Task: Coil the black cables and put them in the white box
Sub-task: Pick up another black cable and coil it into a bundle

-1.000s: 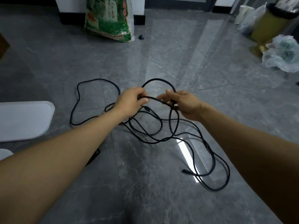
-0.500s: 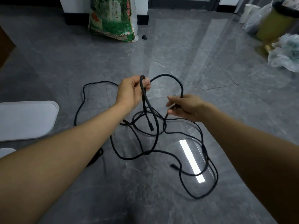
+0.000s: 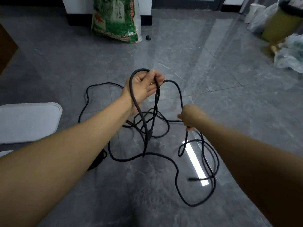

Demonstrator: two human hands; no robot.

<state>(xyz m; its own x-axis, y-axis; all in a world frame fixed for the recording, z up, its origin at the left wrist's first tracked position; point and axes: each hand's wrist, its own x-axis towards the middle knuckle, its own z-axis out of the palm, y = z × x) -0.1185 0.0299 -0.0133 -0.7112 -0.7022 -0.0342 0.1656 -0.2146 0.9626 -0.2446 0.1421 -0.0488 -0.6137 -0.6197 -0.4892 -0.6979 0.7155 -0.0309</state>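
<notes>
A long black cable lies in loose tangled loops on the grey floor. My left hand is raised palm up and pinches one loop of it between thumb and fingers; the loop hangs down past my wrist. My right hand, lower and to the right, grips another stretch of the same cable. A free plug end lies on the floor at the lower right. A white lid or box part sits at the left edge, partly cut off by the frame.
A green printed sack leans against the wall at the back. Plastic bags and a yellow bin stand at the far right. A small black object lies near the sack.
My left hand has risen and turned palm up with a cable loop hanging from it. My right hand has moved down and right along the cable.
</notes>
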